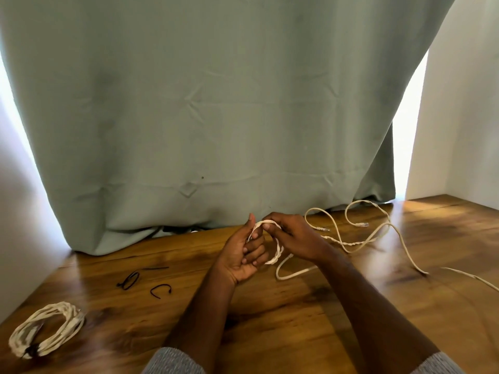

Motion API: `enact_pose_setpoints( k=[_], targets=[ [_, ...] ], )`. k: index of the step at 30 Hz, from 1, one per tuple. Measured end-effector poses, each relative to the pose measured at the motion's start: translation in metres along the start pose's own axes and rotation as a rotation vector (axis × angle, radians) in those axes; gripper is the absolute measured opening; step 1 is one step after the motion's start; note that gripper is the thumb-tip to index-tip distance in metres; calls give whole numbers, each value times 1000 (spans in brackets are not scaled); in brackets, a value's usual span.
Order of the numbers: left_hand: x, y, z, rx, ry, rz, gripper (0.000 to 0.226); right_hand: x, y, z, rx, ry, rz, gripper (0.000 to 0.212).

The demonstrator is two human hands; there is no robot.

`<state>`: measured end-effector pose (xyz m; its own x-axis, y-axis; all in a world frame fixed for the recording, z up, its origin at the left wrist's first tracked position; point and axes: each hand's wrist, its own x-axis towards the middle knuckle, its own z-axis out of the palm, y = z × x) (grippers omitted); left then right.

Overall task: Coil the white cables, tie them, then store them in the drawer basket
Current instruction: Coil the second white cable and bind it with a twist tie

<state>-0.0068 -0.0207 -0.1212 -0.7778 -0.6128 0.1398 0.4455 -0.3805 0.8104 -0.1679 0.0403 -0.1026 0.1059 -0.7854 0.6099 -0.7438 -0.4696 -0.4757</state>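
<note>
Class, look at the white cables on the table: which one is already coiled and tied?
The coiled bundle at the near left corner, bound with a dark tie; the other cable sprawls loose, one end being looped in both hands.

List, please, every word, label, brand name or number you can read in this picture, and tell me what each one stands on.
None: no readable text shows anywhere.
White cable in the hands and trailing over the wooden table: no print can be made out.
Coiled bundle: no label visible.
Black ties: plain.
Green curtain: no writing.
</note>
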Motion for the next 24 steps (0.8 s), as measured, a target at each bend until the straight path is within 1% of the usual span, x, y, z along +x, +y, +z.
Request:
enact_pose_setpoints(
  k=[2, 4, 7, 9, 11, 13, 15, 16, 18, 20, 22, 24],
  targets=[
    [-1, 2, 0, -36, 3, 6, 46, -2, -3, -3, 85, -54, 59, 30],
    [-2, 4, 1, -83, -27, 16, 49, -1, -9, -4, 211, -67, 120, 29],
    [-2, 8, 4, -137, -94, 26, 54, 3, -23, -4, 437, -73, 217, 29],
    [-2, 10, 5, -146, -178, 21, 54, 4, -27, -1, 541, -71, 241, 30],
    [-3, 12, 5, -122, -287, 1, 54, 5, -26, 3, 547, -46, 235, 32],
    [-5, 14, 2, -76, -334, -12, 52, 4, -27, 6, 506, -14, 221, 30],
    [-6, 14, 0, -42, -309, 4, 45, 4, -27, 5, 525, -3, 218, 21],
    [-6, 14, 0, -48, -281, 20, 43, 4, -26, 3, 578, -13, 224, 19],
    [-5, 14, -1, -92, -247, 59, 41, 2, -26, -3, 721, -68, 250, 33],
    [-5, 15, -1, -118, -240, 92, 41, 3, -27, -6, 757, -123, 287, 36],
    [-5, 15, -1, -107, -260, 101, 41, 5, -28, -5, 726, -116, 302, 34],
    [-5, 14, 3, -96, -314, 96, 40, 6, -27, 0, 692, -50, 279, 37]
  ],
)
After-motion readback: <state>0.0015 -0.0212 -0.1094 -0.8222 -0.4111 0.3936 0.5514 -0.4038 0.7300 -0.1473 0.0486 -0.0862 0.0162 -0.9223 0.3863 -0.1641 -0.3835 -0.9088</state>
